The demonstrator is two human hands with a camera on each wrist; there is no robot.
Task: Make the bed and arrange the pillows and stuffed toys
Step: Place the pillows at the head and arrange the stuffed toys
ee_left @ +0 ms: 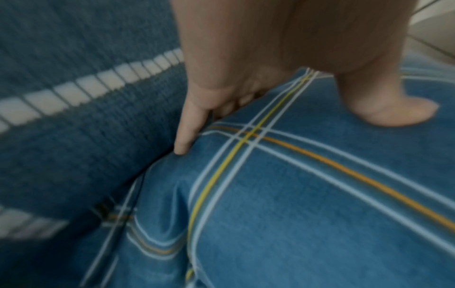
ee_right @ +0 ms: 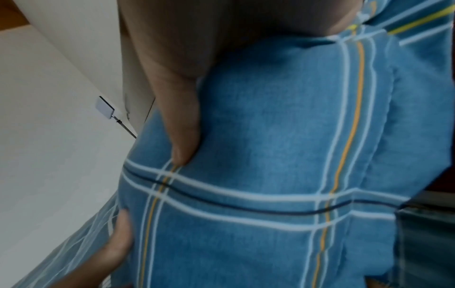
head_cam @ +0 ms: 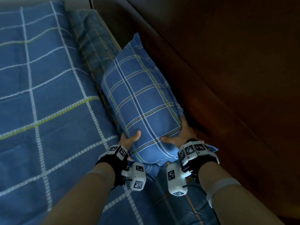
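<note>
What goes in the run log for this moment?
step: placing pillow | left hand: grips near end | right hand: grips near end | where: beside quilt, by headboard

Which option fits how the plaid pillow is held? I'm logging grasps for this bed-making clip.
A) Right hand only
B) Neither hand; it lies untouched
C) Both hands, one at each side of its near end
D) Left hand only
C: the left hand and the right hand each grip a side of the pillow at its near end, thumbs on top.
</note>
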